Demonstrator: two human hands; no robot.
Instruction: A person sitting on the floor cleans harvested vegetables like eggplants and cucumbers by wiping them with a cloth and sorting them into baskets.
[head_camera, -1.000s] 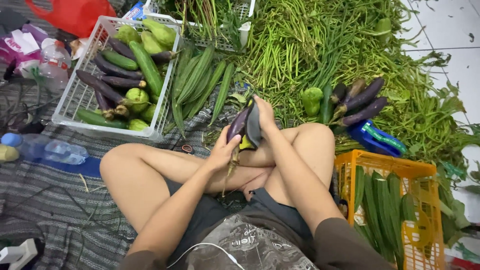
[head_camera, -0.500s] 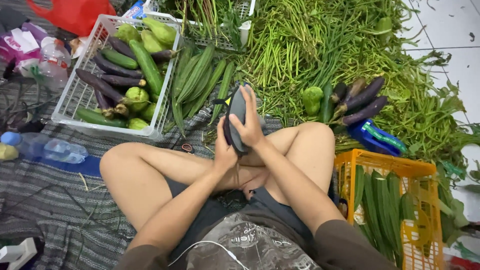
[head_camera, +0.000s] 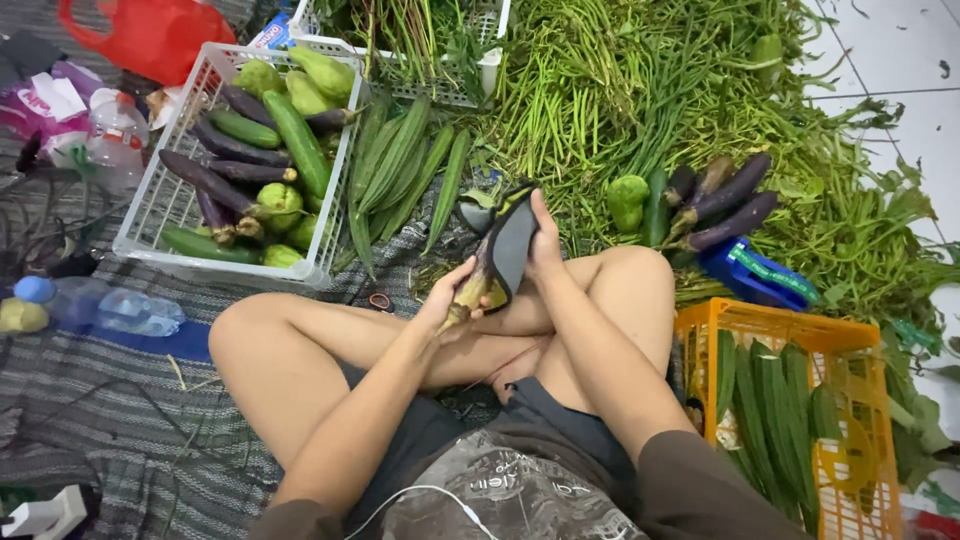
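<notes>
I sit cross-legged on the striped mat (head_camera: 120, 440), both forearms stretched forward over my knees. My left hand (head_camera: 447, 292) is clamped around the yellowed stem end of a dark purple eggplant (head_camera: 500, 258), fingers curled under it. My right hand (head_camera: 545, 240) presses along its upper side, thumb up. The eggplant stands tilted above my shins, near the ridged gourds (head_camera: 405, 165) beside the white crate (head_camera: 160, 215)

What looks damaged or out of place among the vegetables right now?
The dark purple eggplant held between the left hand and right hand looks yellow-brown and discoloured at its lower end. Long ridged green gourds lie loose on the striped mat beside the white plastic crate.
</notes>
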